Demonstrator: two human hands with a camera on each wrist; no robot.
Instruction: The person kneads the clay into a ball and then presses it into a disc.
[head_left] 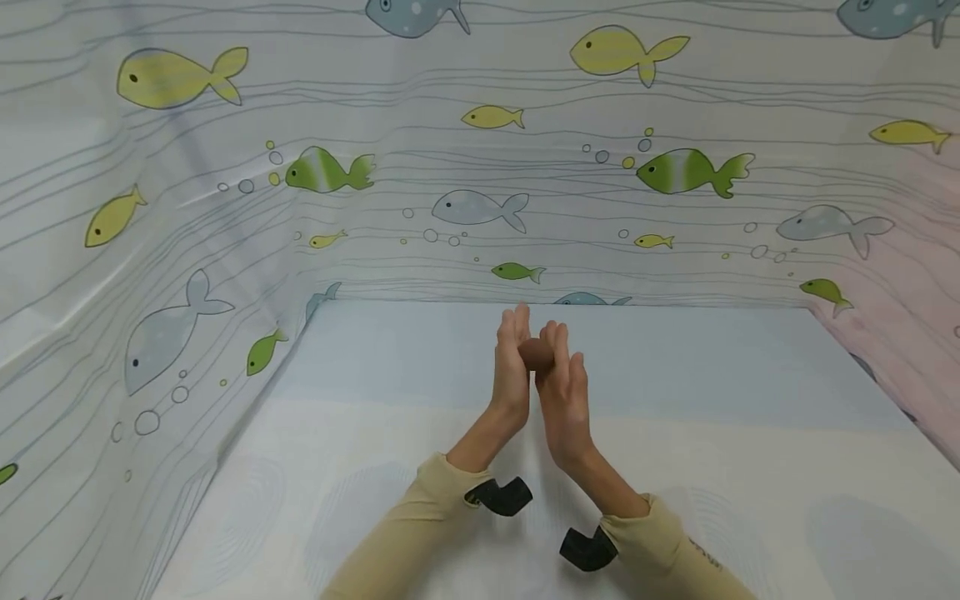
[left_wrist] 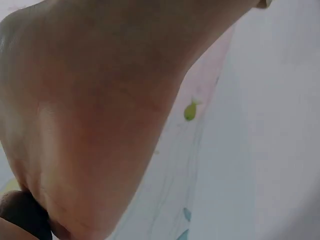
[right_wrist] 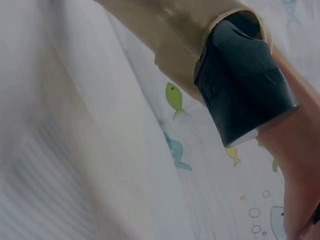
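Brown lump (head_left: 536,355) sits over the worktop (head_left: 675,375), pressed between straight-fingered left hand (head_left: 511,375) and right hand (head_left: 564,404), seemingly rounded already (my read), not yet set down.

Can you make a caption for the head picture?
Two hands hold a brown lump between them, before a fishy backdrop.
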